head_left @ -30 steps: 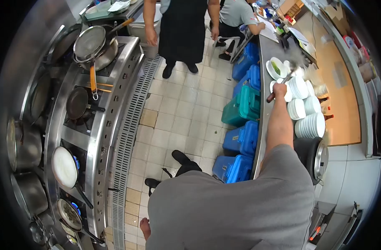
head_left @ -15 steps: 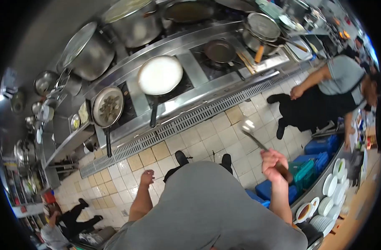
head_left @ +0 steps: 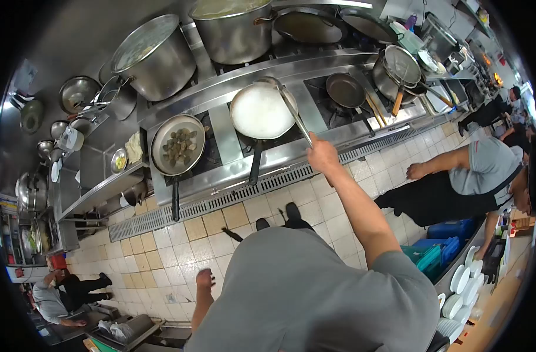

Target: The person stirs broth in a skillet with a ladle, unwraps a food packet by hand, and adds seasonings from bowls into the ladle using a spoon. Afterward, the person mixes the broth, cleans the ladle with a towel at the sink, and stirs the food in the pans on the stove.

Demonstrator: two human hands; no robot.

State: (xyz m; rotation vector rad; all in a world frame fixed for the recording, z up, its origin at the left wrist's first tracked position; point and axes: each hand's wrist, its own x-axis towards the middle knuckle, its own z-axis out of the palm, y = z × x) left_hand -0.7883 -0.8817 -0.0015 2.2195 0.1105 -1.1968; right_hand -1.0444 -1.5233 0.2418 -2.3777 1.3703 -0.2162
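Note:
My right hand [head_left: 323, 155] grips a long-handled metal ladle [head_left: 292, 115]. Its bowl lies over the far rim of a frying pan [head_left: 256, 154] filled with white, foamy-looking liquid [head_left: 263, 112]; whether the bowl dips in, I cannot tell. That pan sits on the stove, its dark handle pointing towards me. To its left, a second frying pan [head_left: 176, 191] holds a heap of small grey-brown pieces [head_left: 180, 146]. My left hand [head_left: 205, 278] hangs low over the tiled floor beside my body, with nothing in it and its fingers loosely apart.
Large stockpots [head_left: 155, 64] stand behind the pans. A small dark pan [head_left: 345, 90] and a strainer [head_left: 402, 63] over a pot are on the right. A co-worker [head_left: 455, 182] stands at right, near stacked white plates [head_left: 452, 306]. Another person [head_left: 68, 293] is at lower left.
My right hand has swung forward from my right side, bringing the ladle over the pan of white liquid. My view has shifted. The left hand still hangs low.

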